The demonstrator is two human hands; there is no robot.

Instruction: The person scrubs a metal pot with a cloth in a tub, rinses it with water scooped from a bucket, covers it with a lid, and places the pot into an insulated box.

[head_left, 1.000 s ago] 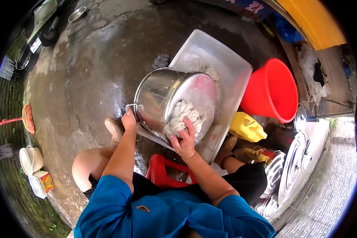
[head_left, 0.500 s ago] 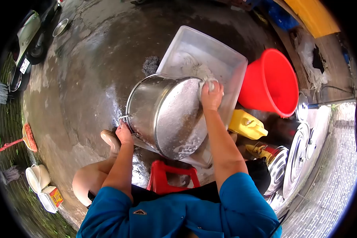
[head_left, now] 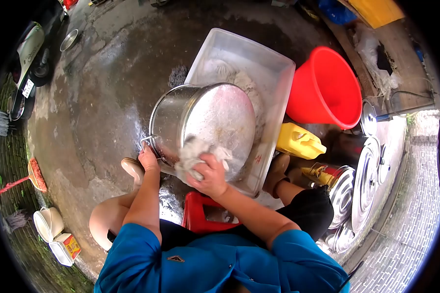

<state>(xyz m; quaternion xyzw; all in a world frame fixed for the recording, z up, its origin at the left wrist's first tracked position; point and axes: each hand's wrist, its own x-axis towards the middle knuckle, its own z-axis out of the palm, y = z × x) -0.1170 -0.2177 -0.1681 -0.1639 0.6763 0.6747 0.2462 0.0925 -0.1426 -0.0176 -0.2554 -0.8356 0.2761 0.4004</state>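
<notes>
A large metal pot point(head_left: 173, 119) lies tilted on its side over a translucent plastic tub point(head_left: 278, 88), its wet bottom point(head_left: 230, 115) facing me. My left hand point(head_left: 148, 158) is closed around the wire handle point(head_left: 149, 140) at the pot's rim. In my right hand point(head_left: 209, 175) is a bunched whitish cloth point(head_left: 195, 154), pressed on the near lower edge of the pot's bottom. Another pale cloth point(head_left: 247, 84) lies in the tub behind the pot, partly hidden by it.
To the tub's right stand a red bucket point(head_left: 298, 100) and a yellow jug point(head_left: 298, 141). Several metal lids point(head_left: 366, 183) lean at the far right. A red stool point(head_left: 195, 217) is just before me. A dark scrubber point(head_left: 178, 76) sits left of the tub, on wet floor.
My right hand has swept the cloth from the far right edge of the pot's bottom down to its near left edge. The foam there has thinned. My left hand keeps its hold.
</notes>
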